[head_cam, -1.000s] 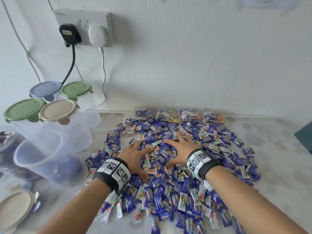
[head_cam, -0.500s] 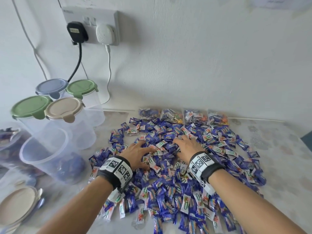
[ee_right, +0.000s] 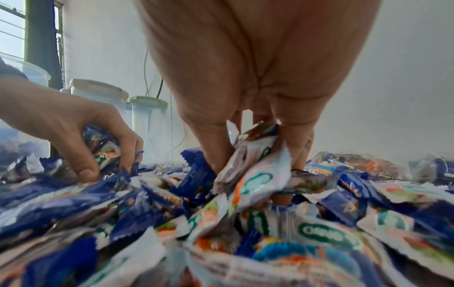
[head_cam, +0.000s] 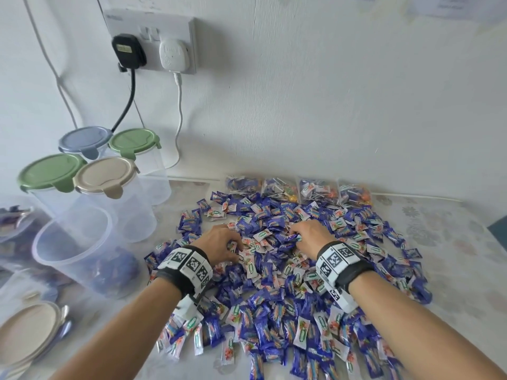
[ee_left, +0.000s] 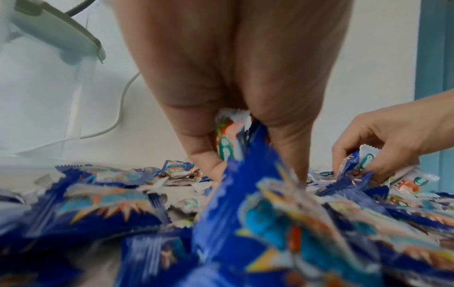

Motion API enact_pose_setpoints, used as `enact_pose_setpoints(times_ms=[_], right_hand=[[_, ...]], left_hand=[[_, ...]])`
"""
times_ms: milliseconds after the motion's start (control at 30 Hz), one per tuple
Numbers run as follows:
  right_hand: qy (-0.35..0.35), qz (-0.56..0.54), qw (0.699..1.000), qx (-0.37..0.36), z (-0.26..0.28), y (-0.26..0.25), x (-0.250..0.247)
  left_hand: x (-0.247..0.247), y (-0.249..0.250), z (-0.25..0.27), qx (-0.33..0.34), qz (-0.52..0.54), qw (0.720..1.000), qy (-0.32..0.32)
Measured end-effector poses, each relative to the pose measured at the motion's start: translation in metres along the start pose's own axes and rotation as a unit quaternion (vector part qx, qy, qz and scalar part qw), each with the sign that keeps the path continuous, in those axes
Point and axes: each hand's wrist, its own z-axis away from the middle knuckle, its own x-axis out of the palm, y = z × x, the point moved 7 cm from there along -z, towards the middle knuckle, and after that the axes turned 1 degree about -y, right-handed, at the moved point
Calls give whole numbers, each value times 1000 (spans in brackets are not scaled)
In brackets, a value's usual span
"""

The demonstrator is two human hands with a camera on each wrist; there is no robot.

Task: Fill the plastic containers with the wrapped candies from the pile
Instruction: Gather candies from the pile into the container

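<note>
Both your hands are sunk in the candy pile (head_cam: 288, 270) at the centre of the frame. Your left hand (head_cam: 219, 242) has its grip curled round a bunch of wrapped candies (ee_left: 228, 139), and your right hand (head_cam: 308, 234) is clutching its own bunch. The open container (head_cam: 74, 242) stands on the desk (head_cam: 452, 283) at the left, beside four lidded containers (head_cam: 107, 185).

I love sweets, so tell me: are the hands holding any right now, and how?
Yes. Both the left hand and the right hand have their fingers curled into the pile, each bunching a few wrapped candies by the wrappers' middles.
</note>
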Motion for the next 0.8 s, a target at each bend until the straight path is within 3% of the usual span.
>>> enact_pose_setpoints(times_ms=[433,800], right_hand=[[50,-57,994,-79,16,-24,-51],[82,-47,974,-208,16,-112,-92]], left_hand=[[-45,4,22,34,20,994,99],[-119,-8,95,15,44,981,188]])
